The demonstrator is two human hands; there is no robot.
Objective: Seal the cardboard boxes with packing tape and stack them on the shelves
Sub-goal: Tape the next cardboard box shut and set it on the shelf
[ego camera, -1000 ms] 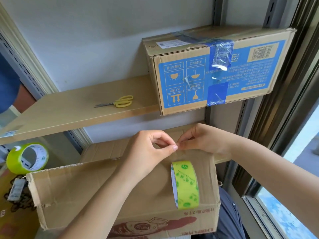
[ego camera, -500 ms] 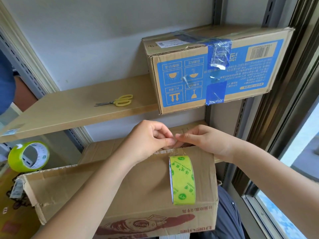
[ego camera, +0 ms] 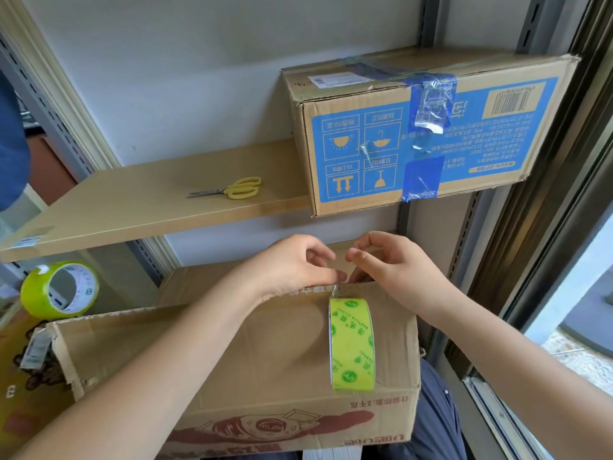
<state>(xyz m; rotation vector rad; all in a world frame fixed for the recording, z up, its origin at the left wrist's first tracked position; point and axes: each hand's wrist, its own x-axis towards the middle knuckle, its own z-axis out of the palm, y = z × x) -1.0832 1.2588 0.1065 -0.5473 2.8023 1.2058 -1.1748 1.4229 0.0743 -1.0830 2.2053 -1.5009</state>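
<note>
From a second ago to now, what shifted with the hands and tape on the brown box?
The left hand and right hand, pinched together at the box's far edge a second ago, have drawn slightly apart, both still fingering the clear tape end there. The green tape roll still stands on the brown box. Scissors, blue-printed box and second roll are unmoved.

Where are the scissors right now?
In the head view, the scissors lie on the upper shelf, left of the blue box and above both hands.
</note>
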